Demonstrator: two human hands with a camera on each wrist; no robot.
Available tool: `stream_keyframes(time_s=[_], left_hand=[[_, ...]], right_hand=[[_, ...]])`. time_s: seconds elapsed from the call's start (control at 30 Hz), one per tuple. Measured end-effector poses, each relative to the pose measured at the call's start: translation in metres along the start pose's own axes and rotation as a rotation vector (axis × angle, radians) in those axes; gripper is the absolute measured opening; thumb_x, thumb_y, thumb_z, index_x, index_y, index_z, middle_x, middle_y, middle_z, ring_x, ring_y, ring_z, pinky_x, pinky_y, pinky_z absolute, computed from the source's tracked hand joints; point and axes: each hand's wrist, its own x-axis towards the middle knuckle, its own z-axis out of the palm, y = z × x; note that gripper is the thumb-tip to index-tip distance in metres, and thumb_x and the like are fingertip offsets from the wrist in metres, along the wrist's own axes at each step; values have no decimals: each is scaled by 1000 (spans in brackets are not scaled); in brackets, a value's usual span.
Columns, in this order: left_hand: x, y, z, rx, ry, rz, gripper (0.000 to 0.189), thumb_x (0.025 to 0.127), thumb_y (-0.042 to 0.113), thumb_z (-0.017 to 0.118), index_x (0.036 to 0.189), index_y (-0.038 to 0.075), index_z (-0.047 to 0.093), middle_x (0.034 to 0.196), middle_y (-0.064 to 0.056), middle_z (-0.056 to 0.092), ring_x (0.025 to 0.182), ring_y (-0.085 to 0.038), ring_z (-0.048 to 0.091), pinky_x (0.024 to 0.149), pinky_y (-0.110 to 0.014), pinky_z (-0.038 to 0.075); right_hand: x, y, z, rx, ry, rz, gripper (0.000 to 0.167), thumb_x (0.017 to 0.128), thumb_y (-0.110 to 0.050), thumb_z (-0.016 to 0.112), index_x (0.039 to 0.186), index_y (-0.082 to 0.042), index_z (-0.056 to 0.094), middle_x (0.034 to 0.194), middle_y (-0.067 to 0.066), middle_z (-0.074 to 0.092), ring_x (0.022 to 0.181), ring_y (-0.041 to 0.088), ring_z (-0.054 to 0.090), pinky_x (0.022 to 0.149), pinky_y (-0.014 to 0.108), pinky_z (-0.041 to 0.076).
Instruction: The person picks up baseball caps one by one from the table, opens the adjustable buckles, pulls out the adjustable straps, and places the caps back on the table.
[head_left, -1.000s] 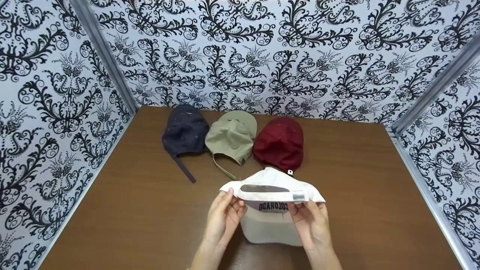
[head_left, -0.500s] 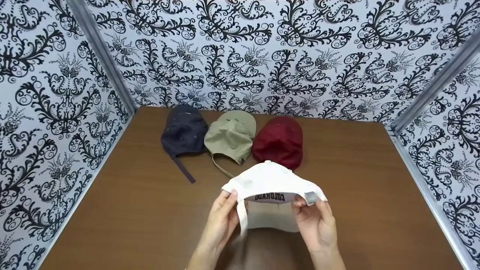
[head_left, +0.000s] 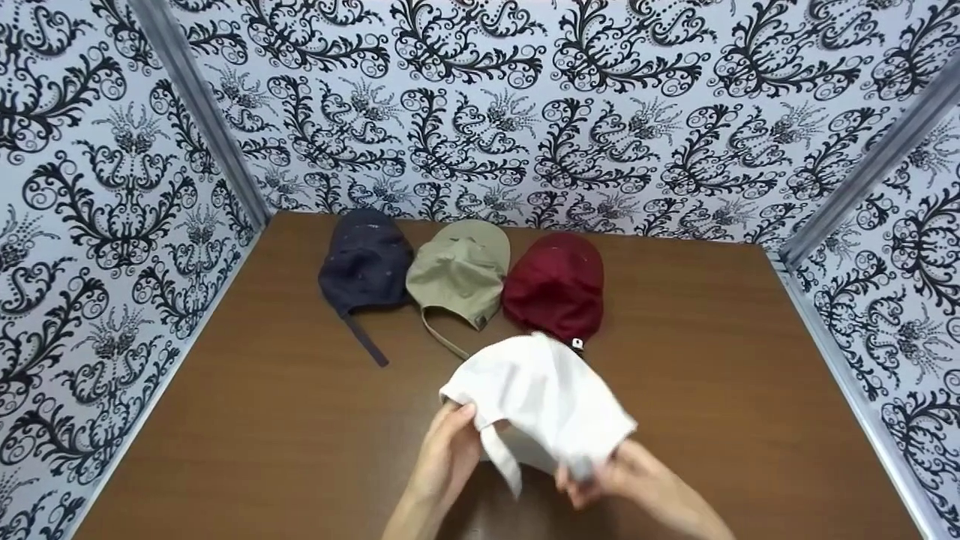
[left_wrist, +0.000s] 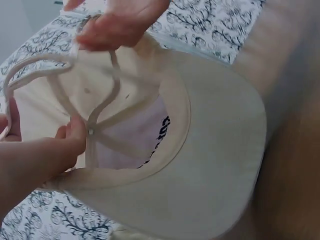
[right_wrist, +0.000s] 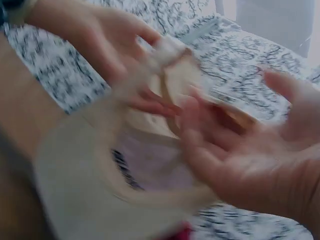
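A white baseball cap (head_left: 540, 390) is held up over the table, its back towards me and its loose strap (head_left: 502, 457) hanging down. My left hand (head_left: 446, 454) grips the cap's left rear edge. At the right rear edge, beside the small grey buckle (head_left: 581, 469), my right hand (head_left: 619, 472) holds the cap, blurred by motion. The left wrist view looks into the cap, showing its pale brim (left_wrist: 225, 135) and the back of dark lettering (left_wrist: 162, 135). In the right wrist view the right fingers (right_wrist: 200, 145) reach over the cap's opening.
A navy cap (head_left: 367, 262), a khaki cap (head_left: 459, 274) and a dark red cap (head_left: 555, 285) lie side by side at the back of the brown table (head_left: 712, 360). Patterned black-and-white walls (head_left: 480, 112) enclose the table on three sides.
The strap across the cap's back has come undone and now hangs from the left side. My right hand has moved down and inward, tilting the cap's right side down.
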Motion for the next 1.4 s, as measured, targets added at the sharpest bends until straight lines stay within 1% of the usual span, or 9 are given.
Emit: stream_keyframes(time_s=[0.13, 0.23, 0.37, 0.47, 0.57, 0.8, 1.1, 1.27, 1.4], left_hand=[[-2, -2, -1, -154, -53, -8, 31, 106, 18, 29, 133, 13, 44, 122, 3, 60, 115, -11, 58, 107, -34, 45], [-1, -4, 1, -267, -116, -4, 31, 106, 21, 28, 123, 17, 53, 113, 6, 64, 106, -9, 61, 99, -30, 47], [-2, -6, 7, -350, -152, -12, 32, 106, 23, 29, 117, 18, 58, 109, 7, 64, 101, -7, 58, 92, -26, 45], [-3, -8, 11, -375, -166, -23, 28, 107, 25, 31, 117, 19, 57, 111, 8, 62, 104, -7, 55, 95, -25, 43], [-4, -10, 14, -387, -187, -28, 26, 107, 24, 31, 117, 19, 54, 112, 8, 60, 105, -7, 54, 96, -24, 42], [-6, -8, 18, -373, -196, -29, 24, 108, 24, 30, 120, 19, 50, 113, 8, 58, 106, -7, 53, 95, -22, 43], [-11, -11, 27, -262, -293, -47, 24, 107, 25, 38, 124, 22, 55, 115, 11, 62, 108, -4, 55, 98, -22, 44], [-12, -14, 24, -103, -364, -231, 28, 105, 19, 41, 125, 20, 61, 119, 8, 67, 112, -8, 61, 101, -32, 49], [-13, -21, 18, 3, -442, -405, 39, 106, 21, 40, 141, 6, 48, 142, -11, 57, 130, -22, 56, 110, -42, 46]], right_hand=[[-12, -28, 2, -478, -258, 20, 23, 97, 0, 51, 116, -3, 64, 106, 8, 73, 98, 5, 67, 84, 22, 56], [-6, -50, -3, -674, -400, -151, 22, 92, 2, 57, 109, -7, 67, 99, 6, 73, 90, 3, 68, 77, 19, 57], [15, -68, -9, -809, -85, -257, 23, 93, 6, 58, 107, -10, 68, 96, 4, 72, 87, 9, 68, 76, 23, 57], [32, -70, -13, -1002, 275, -155, 17, 95, -7, 64, 108, -17, 70, 99, -3, 71, 86, 6, 66, 76, 24, 57], [40, -68, -15, -1154, 405, 13, 11, 94, -24, 69, 104, -24, 73, 97, -11, 71, 83, 0, 64, 74, 21, 55], [35, -79, -10, -1000, 365, 197, 13, 91, -32, 72, 91, -19, 74, 82, -6, 73, 71, 2, 66, 65, 22, 55], [14, -78, -15, -802, 325, 109, 4, 93, -8, 68, 95, -5, 68, 88, -2, 69, 77, 5, 67, 68, 24, 59], [-4, -83, -30, -878, 492, 20, 8, 88, 4, 69, 95, 0, 69, 87, -10, 69, 78, 2, 66, 70, 18, 57], [-18, -92, -43, -1077, 702, 95, 14, 84, 2, 74, 96, -4, 71, 88, -3, 72, 76, -2, 64, 69, 14, 55]])
